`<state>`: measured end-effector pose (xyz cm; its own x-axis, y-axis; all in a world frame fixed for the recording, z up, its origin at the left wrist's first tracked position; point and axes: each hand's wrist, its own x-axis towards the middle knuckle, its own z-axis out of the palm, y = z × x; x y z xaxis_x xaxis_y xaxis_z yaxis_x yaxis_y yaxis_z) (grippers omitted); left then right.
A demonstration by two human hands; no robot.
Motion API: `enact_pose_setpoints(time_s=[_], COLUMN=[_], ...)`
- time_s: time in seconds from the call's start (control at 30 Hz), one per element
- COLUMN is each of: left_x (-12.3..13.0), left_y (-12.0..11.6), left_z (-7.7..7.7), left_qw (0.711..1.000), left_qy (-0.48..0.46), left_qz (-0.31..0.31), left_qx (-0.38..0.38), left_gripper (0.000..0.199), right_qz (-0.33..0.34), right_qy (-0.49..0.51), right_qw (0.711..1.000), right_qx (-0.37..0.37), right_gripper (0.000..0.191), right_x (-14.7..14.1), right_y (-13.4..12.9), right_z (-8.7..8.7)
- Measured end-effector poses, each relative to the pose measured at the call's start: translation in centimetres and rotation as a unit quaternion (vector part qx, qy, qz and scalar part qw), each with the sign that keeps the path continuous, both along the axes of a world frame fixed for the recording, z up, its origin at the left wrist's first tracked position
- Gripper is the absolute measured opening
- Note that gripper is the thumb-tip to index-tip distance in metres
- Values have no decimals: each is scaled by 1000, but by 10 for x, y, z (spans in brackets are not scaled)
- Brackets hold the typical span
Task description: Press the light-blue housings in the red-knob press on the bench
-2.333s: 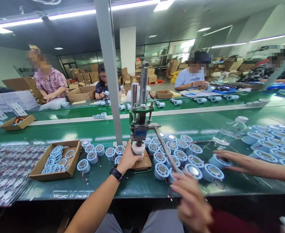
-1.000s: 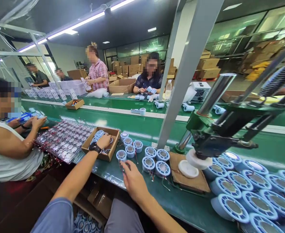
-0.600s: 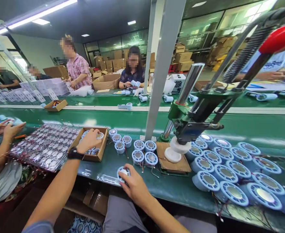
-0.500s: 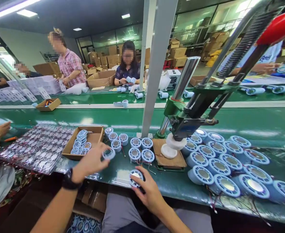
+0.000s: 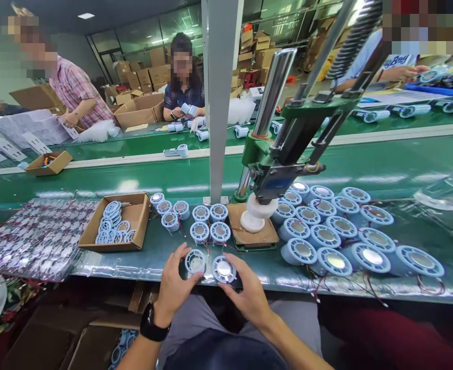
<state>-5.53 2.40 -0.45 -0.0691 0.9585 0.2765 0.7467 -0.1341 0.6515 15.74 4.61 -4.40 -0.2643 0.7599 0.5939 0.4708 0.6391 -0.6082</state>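
Near the table's front edge, my left hand (image 5: 176,282) pinches a light blue ring (image 5: 195,261) between thumb and fingers. Just to its right, my right hand (image 5: 245,288) grips a blue round part with a silver disc (image 5: 224,269) in its middle. The ring and the round part are side by side, with a small gap between them. Behind them stand several blue cylinders (image 5: 200,232) with thin wires. An open cardboard box (image 5: 138,220) on the left holds loose blue rings (image 5: 112,221).
A hand press (image 5: 272,180) with white round pads stands behind my right hand, by a grey post (image 5: 222,103). Many blue cylinders (image 5: 333,261) fill the right side. Metallic parts (image 5: 37,236) lie at the left. People work across the table.
My left hand has moved right and toward me with the ring, from beside the box to beside the part in my right hand. The whole view has shifted.
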Motion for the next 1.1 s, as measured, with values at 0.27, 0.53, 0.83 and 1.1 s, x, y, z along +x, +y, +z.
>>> enact_pose_setpoints(time_s=[0.27,0.53,0.83,1.1], left_x=[36,35,11,8], left_y=[-8,-11,-21,-19], left_z=[15,16,23,16], left_qw=[1000,995,994,993], left_qy=[-5,-64,-53,-30], left_qz=[23,73,96,115], left_qx=[-9,-14,-21,-15], left_gripper=[77,65,66,68], right_qz=[-22,-11,40,36], right_qy=[76,71,51,76], right_qw=[996,997,998,995], right_qx=[-33,-37,-20,-54], right_gripper=[67,69,62,61], right_x=[-52,-47,-71,-89], right_y=[-5,-3,-3,-1], right_z=[-6,-3,1,-9])
